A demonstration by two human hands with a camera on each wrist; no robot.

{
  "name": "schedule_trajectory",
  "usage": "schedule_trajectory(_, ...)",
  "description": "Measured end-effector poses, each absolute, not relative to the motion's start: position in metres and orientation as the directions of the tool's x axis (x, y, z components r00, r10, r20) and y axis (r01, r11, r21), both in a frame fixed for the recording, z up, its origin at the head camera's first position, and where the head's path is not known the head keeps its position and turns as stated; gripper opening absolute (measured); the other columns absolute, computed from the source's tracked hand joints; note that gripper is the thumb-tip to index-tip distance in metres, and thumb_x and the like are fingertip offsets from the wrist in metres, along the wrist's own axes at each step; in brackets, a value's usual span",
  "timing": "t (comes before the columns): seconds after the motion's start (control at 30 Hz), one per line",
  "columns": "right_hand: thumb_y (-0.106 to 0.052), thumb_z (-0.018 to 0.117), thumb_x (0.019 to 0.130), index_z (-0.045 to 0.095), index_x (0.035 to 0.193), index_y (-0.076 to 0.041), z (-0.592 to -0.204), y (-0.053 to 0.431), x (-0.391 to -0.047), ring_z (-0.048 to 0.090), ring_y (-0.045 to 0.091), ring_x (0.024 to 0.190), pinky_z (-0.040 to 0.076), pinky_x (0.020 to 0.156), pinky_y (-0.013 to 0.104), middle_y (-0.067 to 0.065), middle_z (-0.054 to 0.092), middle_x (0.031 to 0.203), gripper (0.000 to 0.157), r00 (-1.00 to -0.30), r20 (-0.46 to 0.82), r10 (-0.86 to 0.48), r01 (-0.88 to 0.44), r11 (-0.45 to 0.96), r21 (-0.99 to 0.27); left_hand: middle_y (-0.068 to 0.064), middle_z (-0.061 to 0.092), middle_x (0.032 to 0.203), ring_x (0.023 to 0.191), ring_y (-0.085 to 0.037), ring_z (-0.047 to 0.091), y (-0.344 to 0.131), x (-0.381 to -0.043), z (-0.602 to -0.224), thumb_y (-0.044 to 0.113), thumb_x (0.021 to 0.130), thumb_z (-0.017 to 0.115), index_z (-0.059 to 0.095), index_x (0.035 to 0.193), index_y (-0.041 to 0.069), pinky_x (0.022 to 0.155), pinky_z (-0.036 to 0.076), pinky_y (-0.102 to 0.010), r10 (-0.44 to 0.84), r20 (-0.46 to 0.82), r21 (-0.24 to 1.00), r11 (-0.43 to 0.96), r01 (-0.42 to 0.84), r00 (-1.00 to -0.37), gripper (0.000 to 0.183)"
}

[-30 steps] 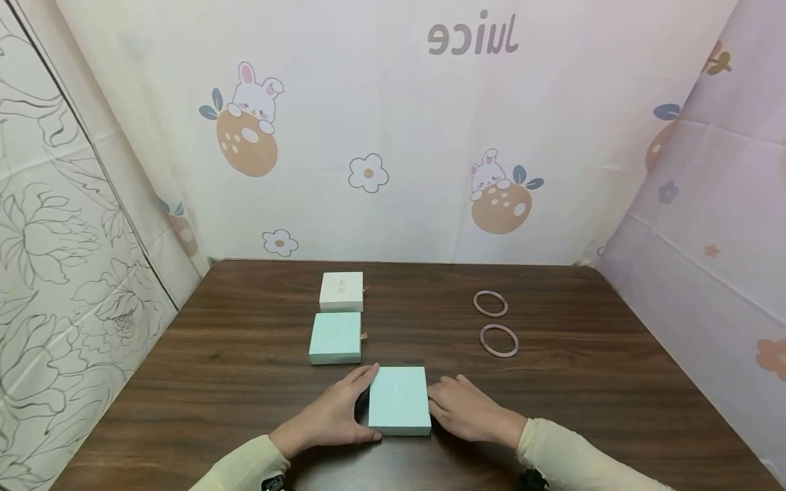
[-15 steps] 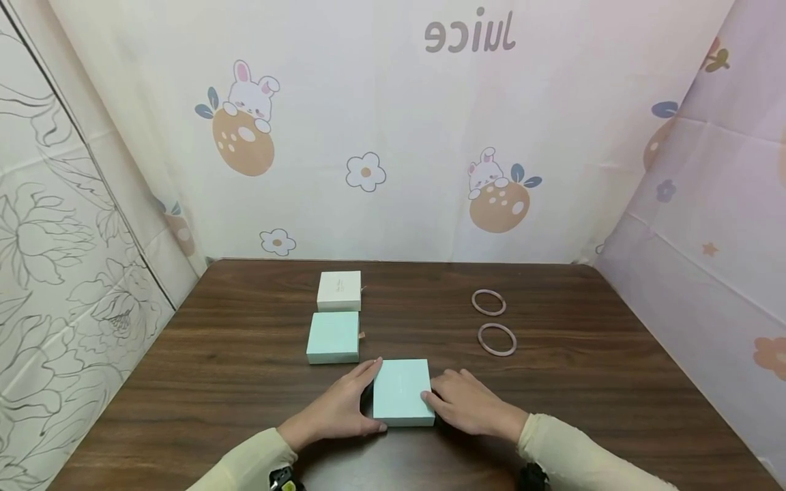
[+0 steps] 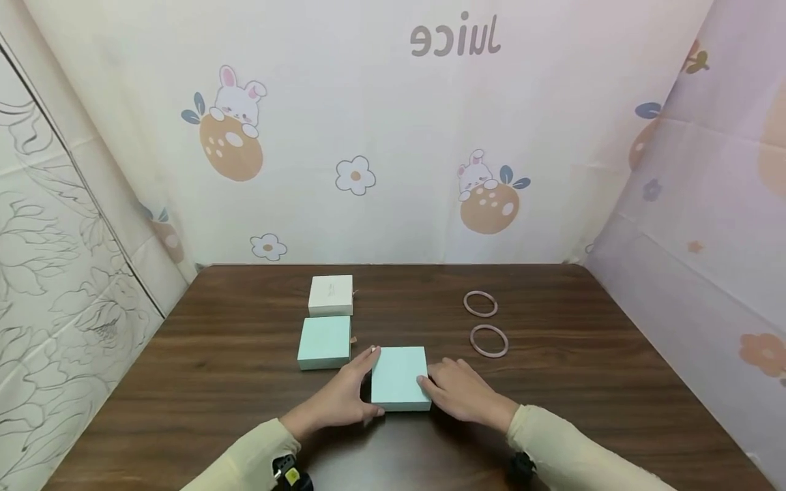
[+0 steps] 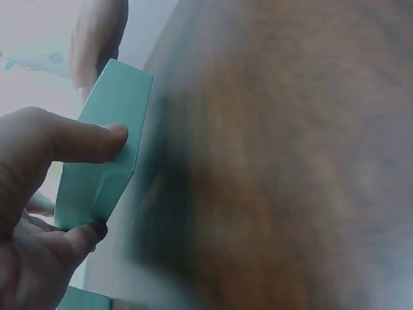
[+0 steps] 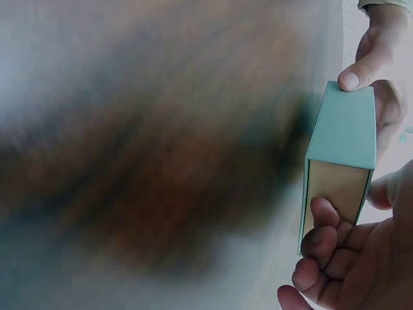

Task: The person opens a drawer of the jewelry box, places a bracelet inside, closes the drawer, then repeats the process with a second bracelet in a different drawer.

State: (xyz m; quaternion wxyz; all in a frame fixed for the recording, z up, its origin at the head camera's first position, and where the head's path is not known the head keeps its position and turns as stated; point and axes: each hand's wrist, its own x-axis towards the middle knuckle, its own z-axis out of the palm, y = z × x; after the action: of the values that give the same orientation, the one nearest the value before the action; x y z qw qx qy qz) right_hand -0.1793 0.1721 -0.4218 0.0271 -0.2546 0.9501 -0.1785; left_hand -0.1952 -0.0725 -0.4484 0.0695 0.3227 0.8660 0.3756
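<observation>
A mint-green drawer-style box (image 3: 399, 377) lies on the table between both hands. My left hand (image 3: 339, 395) grips its left end, the thumb on the near side and the fingers reaching round to the far side. At the right end is my right hand (image 3: 463, 392), its thumb resting on the lid's edge. In the right wrist view its curled fingers lie against the cream inner drawer (image 5: 335, 187), which sits inside the sleeve. Whether they pinch a pull tab there is hidden.
Another mint box (image 3: 325, 341) with a small tab lies to the left, a white box (image 3: 331, 294) right behind it. Two pale rings (image 3: 489, 341) lie at the right. Printed cloth (image 3: 393, 225) hangs along the back and side edges of the brown table (image 3: 233, 382).
The held box has slid away from the person, both hands moving with it. My right thumb has come up from the box's side onto its top. The head view has shifted slightly.
</observation>
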Motion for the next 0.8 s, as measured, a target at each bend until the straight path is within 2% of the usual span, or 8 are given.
schedule_trajectory(0.37, -0.025, 0.043, 0.101, 0.046, 0.055, -0.017, -0.413, 0.16, -0.204, 0.038, 0.013, 0.053, 0.035, 0.055, 0.031, -0.006, 0.037, 0.049, 0.046, -0.885, 0.135, -0.445, -0.465, 0.847, -0.26, -0.031, 0.028, 0.146, 0.134, -0.039, 0.031, -0.071, -0.22, -0.427, 0.015, 0.072, 0.082, 0.025, 0.145, -0.011, 0.1, 0.037, -0.049, 0.595, 0.124, 0.643, 0.561, 0.521, -0.794, 0.095)
schedule_trajectory(0.67, -0.026, 0.04, 0.103, 0.048, 0.058, -0.015, -0.403, 0.162, -0.229, 0.041, 0.015, 0.055, 0.039, 0.061, 0.036, -0.004, 0.041, 0.051, 0.047, -0.908, 0.132, -0.399, -0.42, 0.873, -0.25, -0.034, 0.031, 0.142, 0.127, -0.04, 0.041, -0.059, -0.248, -0.411, 0.016, 0.07, 0.084, 0.025, 0.144, -0.013, 0.096, 0.041, -0.046, 0.59, 0.098, 0.591, 0.613, 0.524, -0.801, 0.099)
schedule_trajectory(0.8, -0.027, 0.038, 0.103, 0.049, 0.058, -0.015, -0.398, 0.162, -0.243, 0.042, 0.016, 0.054, 0.038, 0.059, 0.035, -0.003, 0.042, 0.051, 0.047, -0.918, 0.13, -0.373, -0.395, 0.879, -0.266, -0.032, 0.03, 0.144, 0.128, -0.039, 0.04, -0.056, -0.261, -0.404, 0.016, 0.071, 0.084, 0.023, 0.146, -0.01, 0.097, 0.041, -0.046, 0.568, 0.066, 0.597, 0.636, 0.489, -0.82, 0.1)
